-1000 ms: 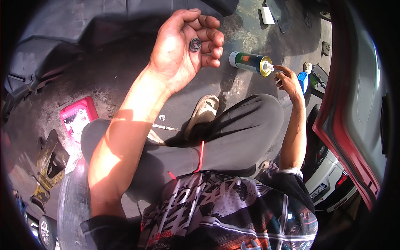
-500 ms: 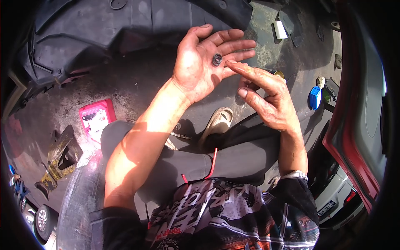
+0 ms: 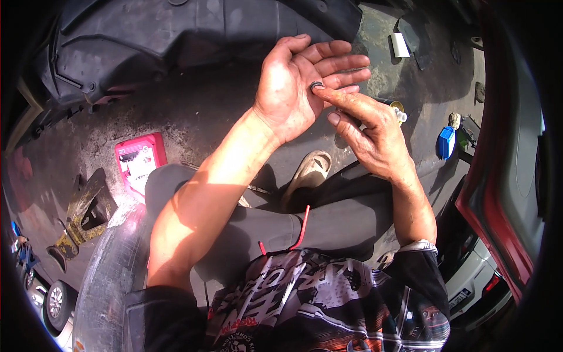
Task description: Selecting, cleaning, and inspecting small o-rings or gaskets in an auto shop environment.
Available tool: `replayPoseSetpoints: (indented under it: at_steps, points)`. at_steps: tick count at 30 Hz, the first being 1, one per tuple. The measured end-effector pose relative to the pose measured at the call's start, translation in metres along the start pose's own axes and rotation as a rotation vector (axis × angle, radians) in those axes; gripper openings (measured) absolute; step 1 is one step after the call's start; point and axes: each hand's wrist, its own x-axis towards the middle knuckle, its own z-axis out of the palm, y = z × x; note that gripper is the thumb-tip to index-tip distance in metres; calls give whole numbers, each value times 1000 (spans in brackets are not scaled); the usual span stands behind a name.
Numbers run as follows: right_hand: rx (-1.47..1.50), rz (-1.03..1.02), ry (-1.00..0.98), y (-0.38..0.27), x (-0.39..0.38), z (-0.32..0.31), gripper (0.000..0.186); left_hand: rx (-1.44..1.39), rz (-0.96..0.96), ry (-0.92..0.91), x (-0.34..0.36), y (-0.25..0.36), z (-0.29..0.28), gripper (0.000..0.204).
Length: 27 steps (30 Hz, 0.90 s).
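My left hand is turned palm up with its fingers stretched out flat. On its palm, near the base of the fingers, lies a small dark ring-shaped part, its exact kind too small to tell. My right hand comes from the right, its index finger extended. That fingertip touches the ring and covers part of it. The right thumb stands apart from the index finger, and the other fingers are curled and partly hidden.
A large black plastic liner fills the upper left. On the ground are a pink jug, a rusty metal bracket, a blue container and a white cup-like object. A tin stands behind my right hand. A red panel borders the right.
My right index fingertip has come down onto the ring, which showed uncovered before. My left hand has shifted slightly right in the picture, still palm up.
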Motion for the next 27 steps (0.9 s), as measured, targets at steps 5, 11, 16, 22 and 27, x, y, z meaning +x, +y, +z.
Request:
replayPoseSetpoints:
  at_steps: [5, 11, 16, 22, 27]
  points:
    - [71, -162, 197, 0, 5, 2, 34, 21, 1, 14, -1, -3, 4, 57]
    - [-123, -95, 186, -6, 10, 6, 32, 29, -9, 2, -6, -3, 9, 58]
    - [-287, -275, 246, -2, 18, 4, 28, 42, 3, 35, -10, -7, 11, 58]
    - [573, 134, 134, 1, 23, -4, 16, 174, 18, 61, -9, -12, 9, 53]
    - [1049, 296, 91, 15, 21, -13, 17, 729, 233, 207, -16, -15, 8, 30]
